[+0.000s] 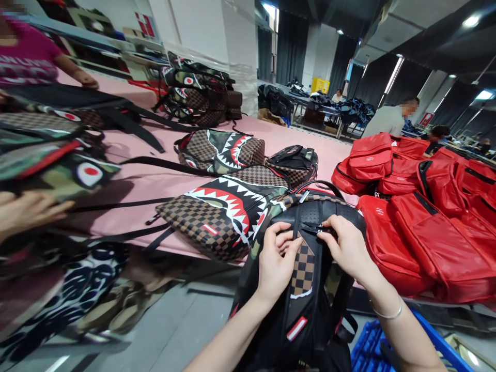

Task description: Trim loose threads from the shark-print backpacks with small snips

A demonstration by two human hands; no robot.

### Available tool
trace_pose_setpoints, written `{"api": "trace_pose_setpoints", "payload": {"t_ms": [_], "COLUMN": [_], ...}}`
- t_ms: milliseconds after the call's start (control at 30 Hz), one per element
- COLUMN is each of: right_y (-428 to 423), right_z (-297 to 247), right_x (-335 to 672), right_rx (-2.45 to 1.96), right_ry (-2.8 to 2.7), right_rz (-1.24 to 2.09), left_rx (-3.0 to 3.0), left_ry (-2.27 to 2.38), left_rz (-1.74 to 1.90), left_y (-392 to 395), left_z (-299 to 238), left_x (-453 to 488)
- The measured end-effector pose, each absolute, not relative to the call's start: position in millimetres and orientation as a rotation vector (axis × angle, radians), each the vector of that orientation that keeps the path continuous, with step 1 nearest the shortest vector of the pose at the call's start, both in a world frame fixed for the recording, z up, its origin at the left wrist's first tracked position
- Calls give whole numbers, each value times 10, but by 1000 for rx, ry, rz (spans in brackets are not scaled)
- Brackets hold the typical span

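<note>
A black backpack (pixel 267 330) with a camouflage edge and a padded back stands at the near table edge in front of me. Its shoulder strap carries a brown checkered patch (pixel 303 271) and a small red-and-white label (pixel 296 328). My left hand (pixel 276 261) is closed in a pinch on the strap's edge, beside the top of the patch. Held between the thumb and fingers of my right hand (pixel 346 247) are small black thread snips (pixel 312 228). Their tips point left toward the strap, close to my left fingers. Any thread there is too small to make out.
Shark-mouth checkered backpacks (pixel 217 217) lie left on the pink table (pixel 134 181), with a stack (pixel 197 95) behind. Red bags (pixel 418 232) are piled right. A blue crate (pixel 372 343) sits below right. Co-workers' hands (pixel 29 212) handle camouflage bags at left.
</note>
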State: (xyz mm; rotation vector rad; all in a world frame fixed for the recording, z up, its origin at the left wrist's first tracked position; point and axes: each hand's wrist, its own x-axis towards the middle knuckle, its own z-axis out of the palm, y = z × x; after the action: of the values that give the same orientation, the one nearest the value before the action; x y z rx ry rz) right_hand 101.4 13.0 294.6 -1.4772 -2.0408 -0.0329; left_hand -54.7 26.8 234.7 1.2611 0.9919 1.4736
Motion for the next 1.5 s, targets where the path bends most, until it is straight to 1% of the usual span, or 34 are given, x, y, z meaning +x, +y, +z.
{"api": "trace_pose_setpoints", "payload": {"t_ms": [467, 600, 700, 833, 900, 1067, 1200, 1333, 1433, 1500], "right_y": [109, 61, 43, 99, 109, -141, -365, -315, -218, -182], "right_z": [2913, 2900, 2831, 2653, 2589, 2610, 2646, 2602, 2609, 2644], "right_x": [899, 946, 1130, 1569, 1772, 1943, 1853, 1711, 1532, 1371], "right_rx": [-1457, -1361, -1309, -1337, -1334, -1298, -1268, -1233, -1208, -1168], "right_ry": [-2025, -1880, -1613, -1216, -1083, -1027, -1074, -1046, -1041, -1042], "right_rz": [-66, 112, 253, 234, 285, 443, 548, 640, 722, 769], "left_rx": [1270, 1219, 1209, 1251, 1274, 1121, 1010, 1310, 1841, 2251], "left_ry": [991, 986, 991, 967, 897, 583, 532, 714, 1074, 1154], "left_rz": [1479, 1506, 1523, 1506, 1480, 1413, 1311, 1079, 1026, 1027], "left_y": [237, 246, 258, 154, 20, -237, 42, 525, 717, 736], "left_z": [2347, 2373, 2406, 2492, 2570, 2818, 2888, 2931, 3165, 3383], "left_x": [-536, -540, -583, -709, -767, -786, -858, -1130, -1279, -1250]}}
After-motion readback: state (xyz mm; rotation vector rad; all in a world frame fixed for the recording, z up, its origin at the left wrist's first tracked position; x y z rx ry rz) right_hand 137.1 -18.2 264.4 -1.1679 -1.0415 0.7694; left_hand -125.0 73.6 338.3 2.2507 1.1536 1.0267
